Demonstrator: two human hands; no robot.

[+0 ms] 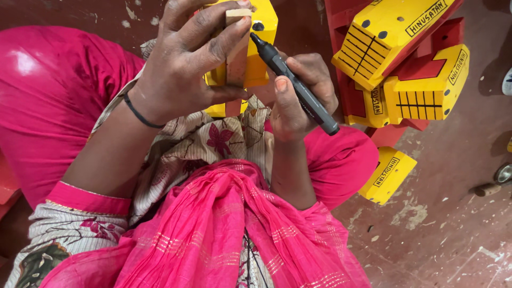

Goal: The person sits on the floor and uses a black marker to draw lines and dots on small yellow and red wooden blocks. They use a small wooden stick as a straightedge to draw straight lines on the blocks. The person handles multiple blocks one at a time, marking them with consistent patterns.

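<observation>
My left hand (189, 58) grips a yellow wooden toy piece (256, 56) at the top middle of the head view, fingers wrapped over its bare wooden edge. My right hand (298, 93) holds a dark grey marker (296, 85) like a pen. The marker's tip touches the yellow piece just below a black dot. A thin black band circles my left wrist. Both hands are above my lap, which is covered by pink cloth and a floral garment.
To the right, several yellow and red painted wooden toy blocks (405, 58) with black grid lines and dots are stacked on the floor. One yellow block (388, 175) lies beside my knee. The reddish floor (453, 234) is flecked with paint. A small wooden peg (488, 189) lies at far right.
</observation>
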